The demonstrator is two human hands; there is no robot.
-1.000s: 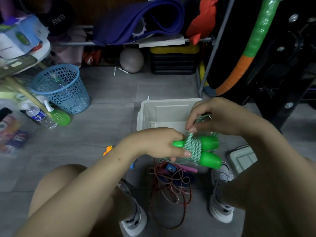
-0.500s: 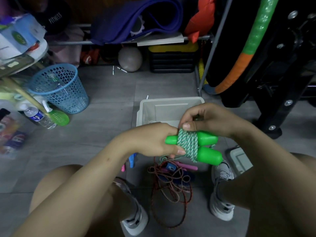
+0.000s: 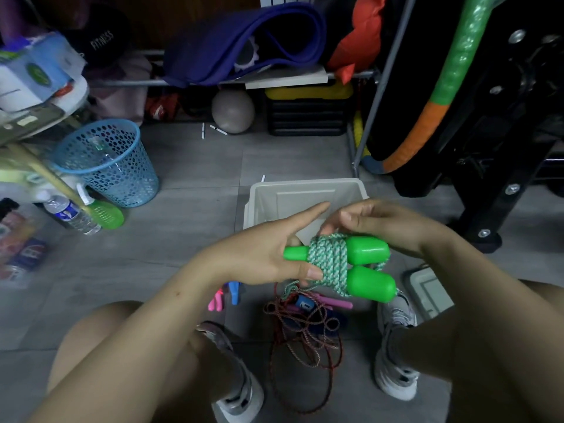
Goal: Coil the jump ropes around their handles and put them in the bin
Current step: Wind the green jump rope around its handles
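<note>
Left hand [image 3: 268, 257] pinches the green handles [image 3: 363, 270], index finger straight; right hand [image 3: 375, 221] curls onto the coiled rope [image 3: 328, 262]. They're just above the bin [image 3: 305, 190]. Tuck the tail firmly, keep the wraps tight.

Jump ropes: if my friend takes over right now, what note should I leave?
Left hand: holds the green handles side by side, thumb on the wound green rope.
Right hand: fingertips at the top of the coil, working the rope's end; I cannot tell if it is tucked in yet.
Done: the green rope is almost fully coiled, with a short tail hanging below.
Left: finish that tail, then drop the bundle into the white bin just behind the hands. The red rope lies loose on the floor between the shoes, with blue and pink handles near it. Coil and bin those too.
</note>
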